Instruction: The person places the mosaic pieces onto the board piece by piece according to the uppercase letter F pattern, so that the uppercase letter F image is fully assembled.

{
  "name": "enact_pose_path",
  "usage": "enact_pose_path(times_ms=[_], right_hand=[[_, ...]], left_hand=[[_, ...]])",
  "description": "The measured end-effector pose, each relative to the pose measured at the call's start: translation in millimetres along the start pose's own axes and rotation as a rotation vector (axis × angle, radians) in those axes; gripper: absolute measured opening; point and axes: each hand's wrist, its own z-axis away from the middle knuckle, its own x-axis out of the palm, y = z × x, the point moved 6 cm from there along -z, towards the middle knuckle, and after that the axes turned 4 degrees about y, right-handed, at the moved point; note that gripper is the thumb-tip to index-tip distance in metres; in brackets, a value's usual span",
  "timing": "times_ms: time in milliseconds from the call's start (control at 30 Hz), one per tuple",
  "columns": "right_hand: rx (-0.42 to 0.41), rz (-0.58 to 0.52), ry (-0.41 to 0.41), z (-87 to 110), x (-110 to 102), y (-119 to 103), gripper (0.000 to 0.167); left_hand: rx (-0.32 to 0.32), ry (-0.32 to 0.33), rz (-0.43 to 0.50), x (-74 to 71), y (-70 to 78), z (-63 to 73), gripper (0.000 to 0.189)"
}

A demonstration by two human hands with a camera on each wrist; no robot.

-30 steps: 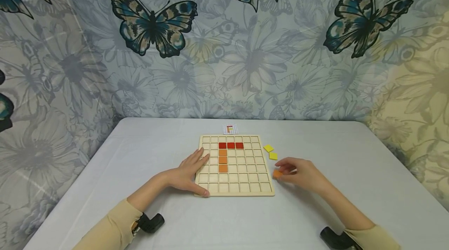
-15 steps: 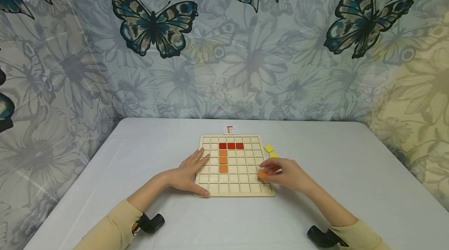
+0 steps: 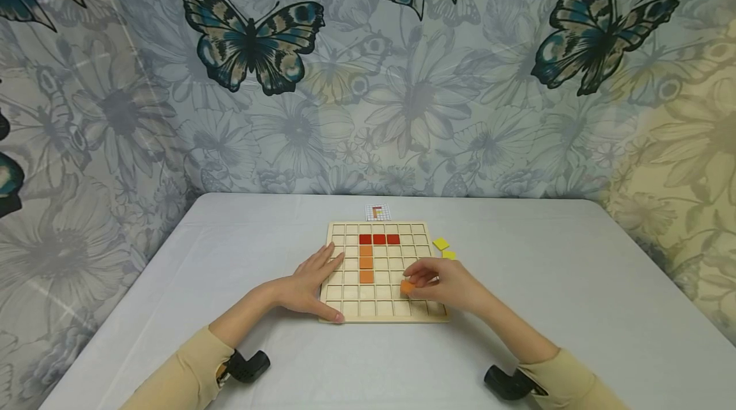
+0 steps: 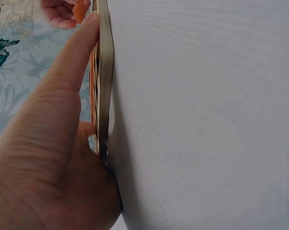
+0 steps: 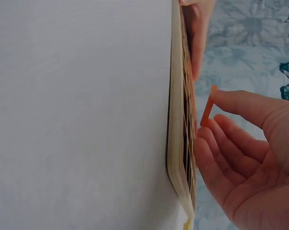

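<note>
A wooden grid board (image 3: 385, 311) lies on the table, with red tiles (image 3: 379, 239) in a row and orange tiles (image 3: 366, 263) in a column below the row's left end. My left hand (image 3: 301, 285) rests on the board's left edge, fingers spread and straight. Over the right half of the board, my right hand (image 3: 445, 282) pinches an orange tile (image 3: 407, 287) between thumb and fingers. In the right wrist view that orange tile (image 5: 208, 106) is tilted and held apart from the board.
Two yellow tiles (image 3: 441, 244) lie on the table right of the board. A small printed pattern card (image 3: 377, 212) sits behind the board. A white cloth covers the table (image 3: 276, 225); a butterfly-patterned wall hanging (image 3: 414, 142) stands behind.
My right hand has moved left with the orange tile, from beside the board's right edge to above its right half. My left hand has stayed in place.
</note>
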Motion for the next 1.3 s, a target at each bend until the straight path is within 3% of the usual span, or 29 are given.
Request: enact_pose_path(times_ms=[567, 800, 1000, 1300], right_hand=[[-0.079, 0.023, -0.048, -17.2, 29.6, -18.7, 0.015], [-0.148, 0.073, -0.059, -23.8, 38.8, -31.5, 0.010], [-0.224, 0.134, -0.061, -29.4, 46.2, -44.4, 0.009], [-0.252, 0.177, -0.068, -31.8, 54.5, -49.2, 0.012]], left_hand=[[-0.006, -0.009, 0.009, 0.5, -1.3, 0.0, 0.118], [-0.011, -0.012, 0.015, -1.3, 0.6, -0.5, 0.117], [-0.017, -0.011, 0.014, -2.2, 0.9, -0.2, 0.117], [-0.024, -0.016, 0.006, -1.0, 0.6, -0.5, 0.118]])
